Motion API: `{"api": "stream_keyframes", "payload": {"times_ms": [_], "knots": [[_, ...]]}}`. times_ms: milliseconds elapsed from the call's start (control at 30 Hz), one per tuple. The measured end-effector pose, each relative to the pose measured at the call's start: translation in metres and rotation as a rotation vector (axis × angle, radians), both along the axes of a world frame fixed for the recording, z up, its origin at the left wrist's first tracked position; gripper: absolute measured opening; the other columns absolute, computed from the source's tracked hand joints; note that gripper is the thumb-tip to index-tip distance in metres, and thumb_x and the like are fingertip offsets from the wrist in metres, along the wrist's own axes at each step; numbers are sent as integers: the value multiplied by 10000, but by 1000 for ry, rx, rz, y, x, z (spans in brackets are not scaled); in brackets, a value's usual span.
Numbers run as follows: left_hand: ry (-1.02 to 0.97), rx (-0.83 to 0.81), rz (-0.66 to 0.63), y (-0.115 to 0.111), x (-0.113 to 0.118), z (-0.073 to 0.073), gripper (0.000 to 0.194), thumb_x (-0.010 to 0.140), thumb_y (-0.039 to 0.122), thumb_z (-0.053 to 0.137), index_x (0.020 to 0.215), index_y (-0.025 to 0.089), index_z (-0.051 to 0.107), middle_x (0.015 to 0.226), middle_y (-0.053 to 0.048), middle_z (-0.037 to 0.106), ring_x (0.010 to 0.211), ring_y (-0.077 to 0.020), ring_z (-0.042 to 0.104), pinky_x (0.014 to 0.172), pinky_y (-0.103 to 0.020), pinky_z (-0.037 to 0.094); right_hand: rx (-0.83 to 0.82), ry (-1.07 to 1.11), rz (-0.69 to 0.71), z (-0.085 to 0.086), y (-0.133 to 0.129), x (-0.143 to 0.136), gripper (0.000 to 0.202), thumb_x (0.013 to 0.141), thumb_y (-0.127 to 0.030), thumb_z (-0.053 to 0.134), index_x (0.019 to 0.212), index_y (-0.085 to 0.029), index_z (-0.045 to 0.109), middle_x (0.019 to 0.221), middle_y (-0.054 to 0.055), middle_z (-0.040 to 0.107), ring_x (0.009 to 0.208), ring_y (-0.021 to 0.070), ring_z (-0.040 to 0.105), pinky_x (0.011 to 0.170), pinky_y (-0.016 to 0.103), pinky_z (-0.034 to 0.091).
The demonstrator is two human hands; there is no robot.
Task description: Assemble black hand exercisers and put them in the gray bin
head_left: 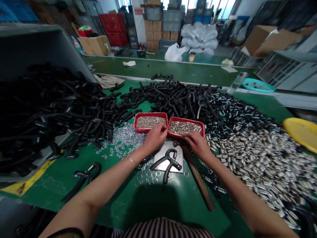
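While the left hand (156,135) is over the near right corner of the left red tray (141,130), thumb and fingers drawn close together, I cannot tell whether they pinch anything. The right hand (198,142), fingers bent, is at the near edge of the right red tray (174,135); its grip I cannot make out either. Nearer the front edge of the worktop (111,208), a black hand gripper (170,162) lies on a metal plate (159,151), with a wooden-handled hammer (198,178) just to its right. Silvery cylinders (250,158) heap toward the worktop's right edge.
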State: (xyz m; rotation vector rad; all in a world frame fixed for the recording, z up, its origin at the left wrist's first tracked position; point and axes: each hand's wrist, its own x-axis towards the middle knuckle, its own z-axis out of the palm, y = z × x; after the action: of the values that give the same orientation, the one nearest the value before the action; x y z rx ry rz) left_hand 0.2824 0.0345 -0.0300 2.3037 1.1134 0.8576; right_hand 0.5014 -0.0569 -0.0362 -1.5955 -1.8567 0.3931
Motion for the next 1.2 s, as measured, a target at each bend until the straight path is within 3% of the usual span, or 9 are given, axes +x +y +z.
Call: {"api": "stream_keyframes", "payload": {"times_ms": [67,133,233,333,567,967,1200], "knots": [[-19,-59,-62,-19,-24,-5,141,937,199,519,1019,189,632,1006,-57,667,958,-193,617,903,-341,472,-122,124,65,-7,-26,-9,187,963,-275,498,1044,-219,657,1045,68,703,977,220,640,885,369,479],[-8,-150,-113,-39,-38,-11,156,933,198,525,1012,200,659,1032,-56,662,999,-201,611,926,-350,466,-243,224,38,-15,-42,-18,168,960,-300,501,997,-209,637,968,45,710,874,197,656,806,331,492],[-16,-307,-142,-63,-41,-16,122,924,250,566,970,205,670,959,-40,675,922,-197,627,865,-329,478,-305,241,-17,-23,-44,-28,191,967,-329,491,884,-206,609,840,15,699,775,176,643,745,293,469],[-26,-367,-161,-75,-34,-19,150,929,326,578,913,203,664,885,-29,673,848,-194,624,812,-315,475,-303,87,-19,-23,-35,-32,187,972,-295,488,856,-200,599,832,27,696,776,178,635,736,280,436],[137,-265,-121,-81,-25,-24,172,943,307,538,859,184,624,917,-56,609,889,-215,595,839,-341,462,-382,-317,-3,-6,-24,-44,151,990,-252,494,882,-189,579,868,88,713,774,200,665,656,261,383],[269,-215,-61,-84,-21,-17,164,964,276,508,874,172,597,924,-64,608,868,-213,599,792,-332,473,-437,-509,9,10,-15,-40,163,997,-248,467,993,-149,596,930,126,735,834,230,701,670,267,410],[539,72,-232,-86,-12,-16,268,1019,255,387,983,135,623,961,-106,622,877,-246,607,800,-367,469,-415,-678,100,14,-12,-62,216,970,-105,414,1054,-91,612,1007,200,707,965,296,680,752,319,472]]}}
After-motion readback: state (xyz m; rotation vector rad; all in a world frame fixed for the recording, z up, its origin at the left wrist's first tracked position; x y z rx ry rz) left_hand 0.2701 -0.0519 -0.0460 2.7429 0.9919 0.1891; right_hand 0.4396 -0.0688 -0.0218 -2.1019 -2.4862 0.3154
